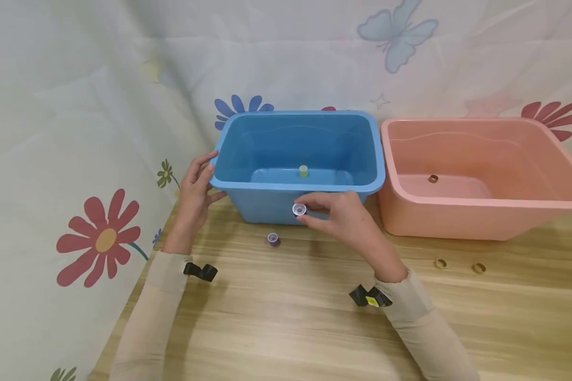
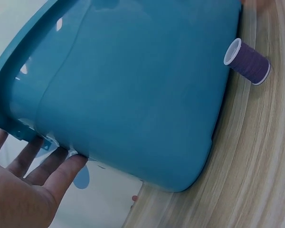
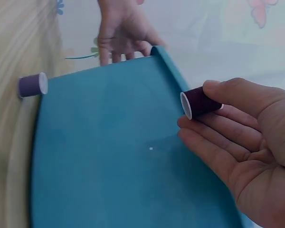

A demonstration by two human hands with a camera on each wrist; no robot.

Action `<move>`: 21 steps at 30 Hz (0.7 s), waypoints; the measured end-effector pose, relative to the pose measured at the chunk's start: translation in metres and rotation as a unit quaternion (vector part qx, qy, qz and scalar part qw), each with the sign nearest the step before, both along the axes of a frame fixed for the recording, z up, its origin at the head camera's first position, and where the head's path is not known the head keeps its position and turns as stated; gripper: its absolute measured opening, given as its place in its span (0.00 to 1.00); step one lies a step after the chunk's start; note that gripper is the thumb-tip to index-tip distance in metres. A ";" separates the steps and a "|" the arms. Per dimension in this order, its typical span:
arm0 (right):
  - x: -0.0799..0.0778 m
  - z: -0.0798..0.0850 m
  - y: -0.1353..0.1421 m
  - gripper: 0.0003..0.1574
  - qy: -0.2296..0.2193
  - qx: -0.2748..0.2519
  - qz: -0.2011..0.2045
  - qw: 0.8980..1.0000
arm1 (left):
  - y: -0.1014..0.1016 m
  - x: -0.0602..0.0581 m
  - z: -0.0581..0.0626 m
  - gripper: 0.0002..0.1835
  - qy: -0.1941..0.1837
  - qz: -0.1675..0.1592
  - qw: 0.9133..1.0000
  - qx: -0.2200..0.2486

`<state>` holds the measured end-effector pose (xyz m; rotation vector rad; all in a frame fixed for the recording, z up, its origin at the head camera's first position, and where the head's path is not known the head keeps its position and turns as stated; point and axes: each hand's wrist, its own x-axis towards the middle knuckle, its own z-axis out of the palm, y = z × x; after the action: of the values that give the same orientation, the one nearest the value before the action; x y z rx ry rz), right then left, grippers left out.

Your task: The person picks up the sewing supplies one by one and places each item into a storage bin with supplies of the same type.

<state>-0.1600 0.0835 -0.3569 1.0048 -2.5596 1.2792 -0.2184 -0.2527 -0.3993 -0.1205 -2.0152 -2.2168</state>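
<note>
My right hand (image 1: 340,217) pinches a dark purple spool of thread (image 3: 200,102) between thumb and fingers, in front of the blue bin's near wall and below its rim. The spool's white end faces up in the head view. With fairly straight fingers, my left hand (image 1: 196,188) touches the left end of the blue bin (image 1: 295,188), just under the rim. A second, lighter purple spool of thread (image 2: 248,61) stands upright on the table close to that bin. Inside the bin is a yellow-green spool (image 1: 303,171).
To the right, a pink bin (image 1: 457,219) stands against the blue one, with a gold ring (image 1: 433,179) inside. Two more rings, one (image 1: 440,263) left of the other (image 1: 479,268), lie on the wooden table (image 1: 286,328) before it. A flowered cloth (image 1: 286,69) hangs behind.
</note>
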 end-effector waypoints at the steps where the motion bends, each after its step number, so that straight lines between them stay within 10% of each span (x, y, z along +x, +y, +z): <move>1: 0.002 0.003 0.000 0.16 0.000 -0.004 0.001 1.000 | 0.000 0.000 0.000 0.25 0.001 0.002 1.000 0.000; 21: -0.011 0.058 0.010 0.14 0.041 -0.032 -0.001 0.999 | 0.000 0.001 -0.001 0.26 0.000 0.008 1.000 0.004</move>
<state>-0.1714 0.0939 -0.2989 1.0211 -2.4422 1.2840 -0.2178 -0.2525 -0.4002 -0.1017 -2.0003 -2.2151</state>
